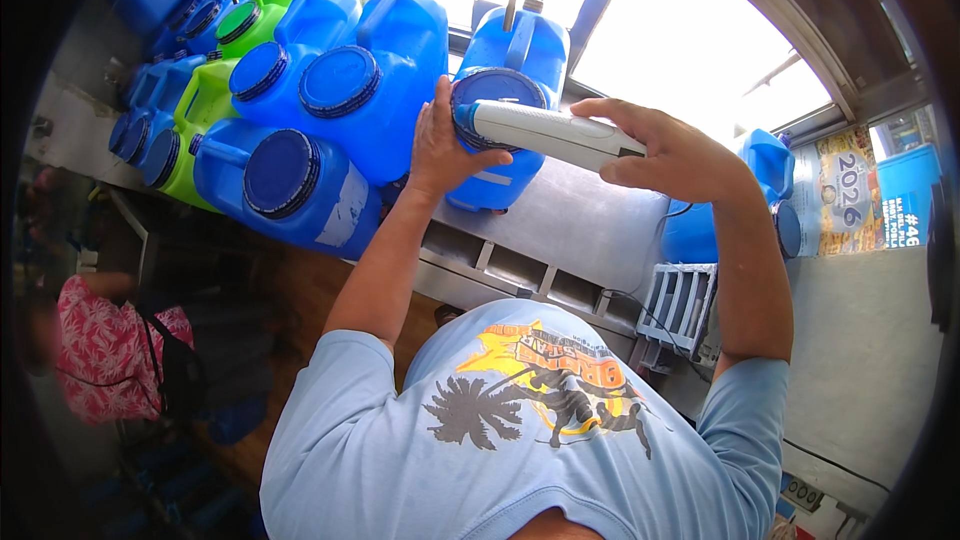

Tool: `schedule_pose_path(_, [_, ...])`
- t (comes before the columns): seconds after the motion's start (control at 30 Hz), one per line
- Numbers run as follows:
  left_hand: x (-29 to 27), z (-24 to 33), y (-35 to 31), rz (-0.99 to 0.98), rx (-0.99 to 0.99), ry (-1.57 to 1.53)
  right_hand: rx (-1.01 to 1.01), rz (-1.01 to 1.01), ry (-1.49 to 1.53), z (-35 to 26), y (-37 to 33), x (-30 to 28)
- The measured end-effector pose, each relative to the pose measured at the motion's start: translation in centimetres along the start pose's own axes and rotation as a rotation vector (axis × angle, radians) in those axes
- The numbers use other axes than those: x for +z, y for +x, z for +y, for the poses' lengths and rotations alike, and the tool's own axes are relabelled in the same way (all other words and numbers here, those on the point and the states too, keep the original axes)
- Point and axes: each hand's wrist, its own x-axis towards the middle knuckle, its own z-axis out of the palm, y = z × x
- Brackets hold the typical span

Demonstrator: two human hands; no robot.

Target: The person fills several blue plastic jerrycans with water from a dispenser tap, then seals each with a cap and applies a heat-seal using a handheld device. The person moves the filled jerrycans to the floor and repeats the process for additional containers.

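A blue water jug (541,48) with a large dark-blue round cap (497,87) stands in front of me on a metal counter. My right hand (668,155) is wrapped round a white heat gun (545,133) with a blue nozzle, held level above the cap. Its nozzle end is over the cap's left part. My left hand (444,147) lies along the cap's left edge, fingers stretched up and thumb spread toward the near side. Close contact there looks likely, but the fingertips' touch is hard to make out.
Several blue jugs (398,60) and green jugs (186,130) crowd the left. Another blue jug (697,232) stands at right, near a grey plastic crate (677,305). The metal counter (590,205) runs below a bright window. At far left is a person in a pink patterned shirt (108,355).
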Motion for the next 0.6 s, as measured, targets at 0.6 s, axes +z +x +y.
schedule_pose_path(0.6, [-0.8,0.1,1.5,-0.093,-0.009,-0.236,0.182,0.088,-0.02,0.0,2.9,-2.1])
